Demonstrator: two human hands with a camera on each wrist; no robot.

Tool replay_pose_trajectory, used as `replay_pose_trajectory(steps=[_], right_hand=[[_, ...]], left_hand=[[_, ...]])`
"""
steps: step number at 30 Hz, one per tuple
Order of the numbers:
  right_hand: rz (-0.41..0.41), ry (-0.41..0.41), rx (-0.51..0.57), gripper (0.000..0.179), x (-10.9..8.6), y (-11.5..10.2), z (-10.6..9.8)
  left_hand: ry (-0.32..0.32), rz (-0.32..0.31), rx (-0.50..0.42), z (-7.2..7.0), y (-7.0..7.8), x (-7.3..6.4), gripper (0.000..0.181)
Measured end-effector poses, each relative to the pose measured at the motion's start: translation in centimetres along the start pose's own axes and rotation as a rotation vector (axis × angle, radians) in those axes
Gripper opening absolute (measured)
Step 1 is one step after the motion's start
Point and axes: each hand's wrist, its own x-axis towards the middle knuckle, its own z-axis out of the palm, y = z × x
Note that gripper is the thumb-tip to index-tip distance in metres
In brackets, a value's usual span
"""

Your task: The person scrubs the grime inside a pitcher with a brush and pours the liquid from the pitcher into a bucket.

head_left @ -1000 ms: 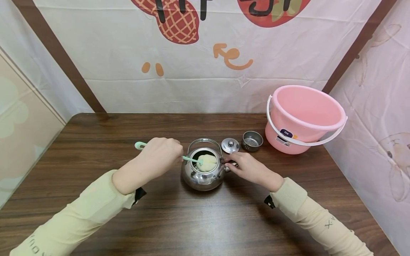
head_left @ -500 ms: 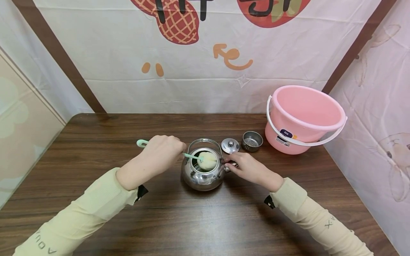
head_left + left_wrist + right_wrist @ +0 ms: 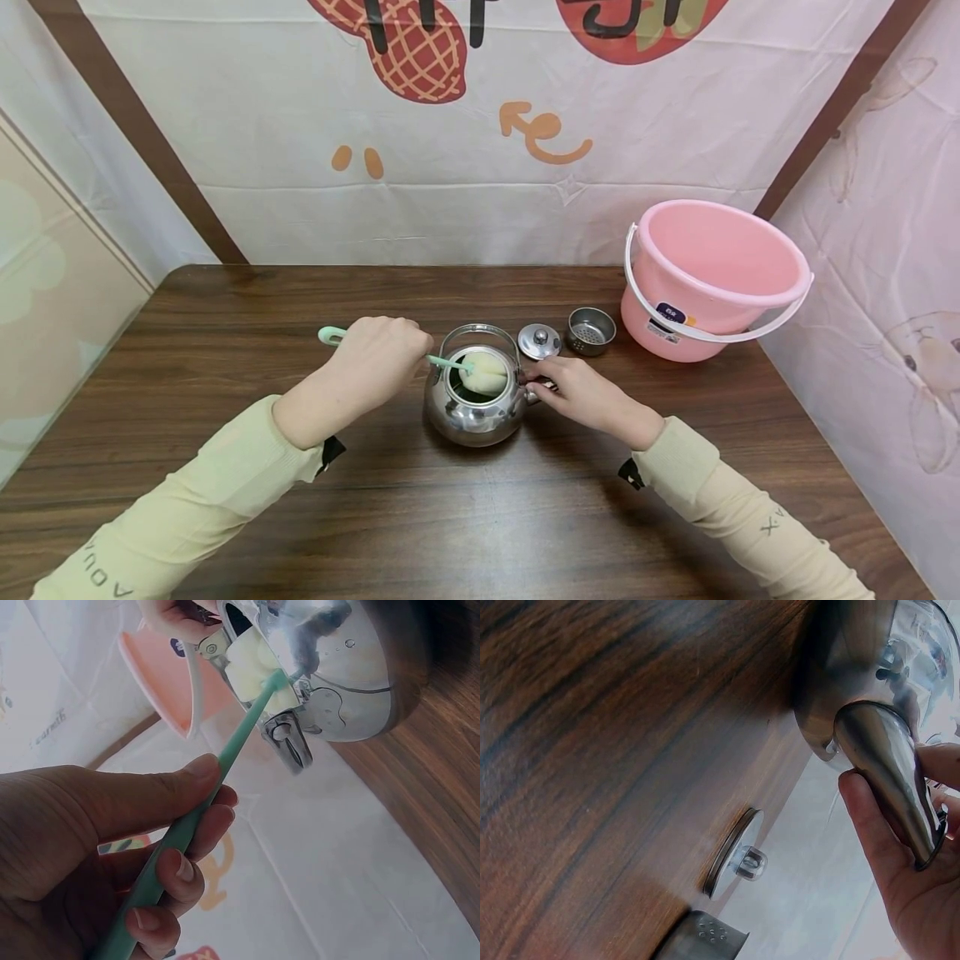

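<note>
A shiny steel kettle (image 3: pixel 474 427) stands upright on the table, its bail handle raised and its mouth uncovered. With thumb and curled fingers, my left hand (image 3: pixel 363 371) grips the mint-green handle of a sponge brush (image 3: pixel 244 735). The brush's pale yellow sponge head (image 3: pixel 483 375) sits in the kettle mouth; its lower part is hidden inside. On the other side, my right hand (image 3: pixel 581 396) holds the kettle by its spout (image 3: pixel 881 761), thumb and fingers on either side of it.
Behind the right hand lies the kettle's lid (image 3: pixel 539 341), knob up. Beside it is a small perforated steel strainer (image 3: pixel 591 331). A pink bucket (image 3: pixel 675 292) with a white handle stands at the back right of the wooden table (image 3: pixel 300 517).
The left hand has shifted slightly right and away from me with the brush. The sponge has turned and moved a little within the kettle mouth. The right hand and kettle stay in place.
</note>
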Motion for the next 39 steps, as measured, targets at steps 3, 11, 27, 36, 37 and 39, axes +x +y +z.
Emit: replay_pose_trajectory(steps=[3, 11, 27, 36, 37, 39], right_hand=[[-0.002, 0.003, 0.001, 0.014, 0.0, 0.0, 0.0], [0.002, 0.009, 0.008, 0.014, 0.0, 0.0, 0.0], [0.01, 0.016, 0.009, 0.013, 0.1, -0.2, -0.2], [0.027, 0.007, 0.009, 0.014, 0.1, -0.3, -0.3], [0.027, 0.007, 0.01, 0.014, 0.1, -0.3, -0.3], [0.028, 0.007, 0.014, 0.014, 0.1, -0.4, -0.3]], left_hand=[[0.008, 0.0, 0.011, 0.0, 0.0, -0.1, 0.031], [0.036, 0.007, 0.06, -0.3, 0.0, -0.2, 0.037], [0.043, 0.022, 0.052, -1.2, -0.1, -0.7, 0.038], [0.028, 0.043, 0.019, -1.6, -0.2, -0.8, 0.034], [0.025, 0.044, 0.015, -1.6, -0.2, -0.8, 0.033], [0.023, 0.048, 0.01, -1.6, -0.1, -0.8, 0.033]])
